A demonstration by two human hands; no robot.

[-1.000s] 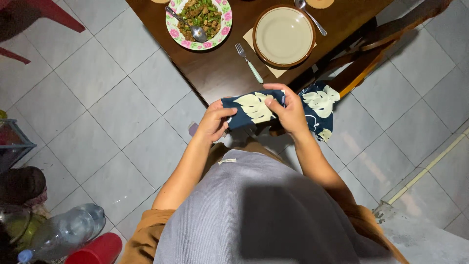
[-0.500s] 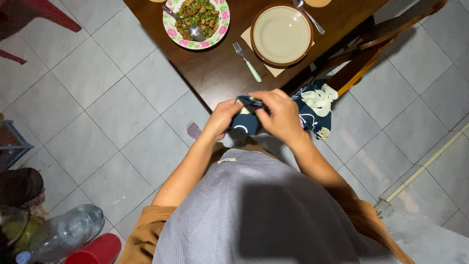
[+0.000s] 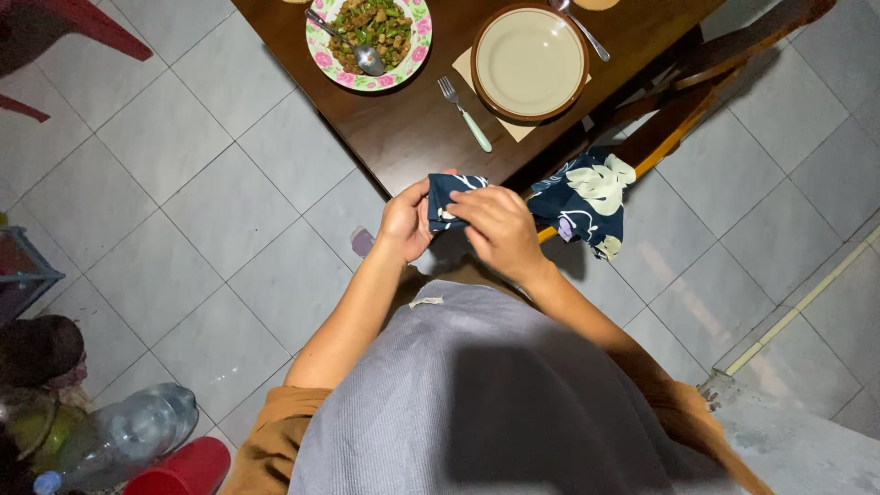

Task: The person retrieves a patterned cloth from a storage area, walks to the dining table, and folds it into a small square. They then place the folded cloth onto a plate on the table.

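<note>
Both hands work a dark blue cloth printed with pale leaf shapes [image 3: 447, 197], held in the air just off the near corner of the dark brown wooden worktop [image 3: 412, 137]. The left hand [image 3: 406, 223] has its grip closed on the cloth's left edge, thumb on top. The right hand [image 3: 495, 227] lies over the cloth from the right, fingers curled and pinching the folded fabric; its grip is narrow and holds the cloth too.

Just to the right, a second cloth of the same blue leaf print [image 3: 585, 197] hangs bunched over the wooden chair [image 3: 683, 101] beside the worktop, apart from the hands.

On the worktop, a round plate with a pink flower rim [image 3: 370, 37] holds chopped green beans with brown pieces and a metal spoon [image 3: 353, 48]. Near it a cream plate with a brown rim [image 3: 530, 60] stands empty on a tan paper napkin [image 3: 513, 131]. A fork with a pale green handle [image 3: 466, 115] lies between the two plates.

On the tiled floor at lower left lie a clear plastic bottle [image 3: 124, 431] and a red cup [image 3: 183, 469].
</note>
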